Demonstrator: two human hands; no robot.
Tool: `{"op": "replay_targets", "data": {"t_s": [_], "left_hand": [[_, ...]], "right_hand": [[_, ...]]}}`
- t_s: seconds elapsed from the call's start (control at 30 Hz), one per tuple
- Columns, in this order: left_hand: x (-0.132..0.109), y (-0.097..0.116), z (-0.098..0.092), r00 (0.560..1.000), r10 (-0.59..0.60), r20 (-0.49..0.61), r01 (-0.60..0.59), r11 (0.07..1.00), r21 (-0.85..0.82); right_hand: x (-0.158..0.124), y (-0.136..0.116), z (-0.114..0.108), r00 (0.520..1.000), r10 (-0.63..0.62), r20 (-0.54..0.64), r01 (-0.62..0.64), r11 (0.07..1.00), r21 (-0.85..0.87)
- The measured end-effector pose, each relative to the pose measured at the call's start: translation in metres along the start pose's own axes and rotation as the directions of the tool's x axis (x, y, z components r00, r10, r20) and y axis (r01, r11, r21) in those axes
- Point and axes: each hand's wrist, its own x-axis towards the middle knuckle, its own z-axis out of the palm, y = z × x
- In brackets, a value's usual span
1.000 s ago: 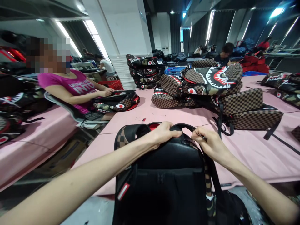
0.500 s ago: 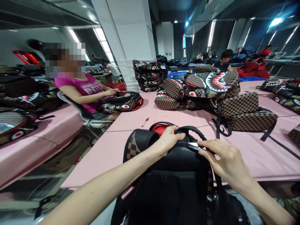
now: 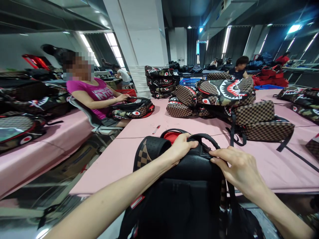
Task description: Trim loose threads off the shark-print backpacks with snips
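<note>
By the handle (image 3: 203, 136), the right hand (image 3: 238, 162) pinches snips (image 3: 206, 155), their gleam gone, suggesting a cut; the left hand (image 3: 181, 147) clasps the bag (image 3: 186, 199).

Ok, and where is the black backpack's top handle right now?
In the head view, just right of centre, the top handle arches up from the black backpack, between the left hand and the right hand.

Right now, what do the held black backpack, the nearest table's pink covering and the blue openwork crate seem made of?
Black backpack: its smooth top panel shines softly, suggesting leather or leatherette; the dull lower panel may be fabric. Pink covering: seemingly matte cloth or vinyl, judging by soft creases. Blue openwork crate: probably plastic, given regular gaps; finish unclear.
</note>
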Motion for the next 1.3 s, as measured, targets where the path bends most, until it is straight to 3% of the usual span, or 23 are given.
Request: {"op": "replay_targets", "data": {"t_s": [0.27,0.6,0.83,1.1,1.3], "left_hand": [[-0.003,-0.002,0.000,1.000,0.004,-0.008,-0.004,1.000,0.026],[-0.005,-0.007,0.001,0.998,0.059,0.001,-0.059,0.994,0.090],[-0.007,-0.007,0.000,0.995,0.098,0.000,-0.097,0.984,0.148],[-0.008,-0.007,0.000,0.994,0.109,0.006,-0.109,0.988,0.106],[-0.006,-0.009,-0.001,0.993,0.119,-0.008,-0.116,0.982,0.148]], "right_hand": [[-0.005,-0.003,-0.005,0.997,0.063,0.047,-0.060,0.996,-0.062],[0.007,-0.011,-0.014,0.991,0.047,0.128,-0.023,0.983,-0.182],[0.003,-0.004,-0.016,0.990,0.119,0.077,-0.123,0.992,0.043],[-0.001,-0.012,-0.011,0.999,0.022,0.044,-0.015,0.989,-0.144],[0.001,-0.012,-0.010,0.997,0.041,0.066,-0.026,0.978,-0.206]]}}
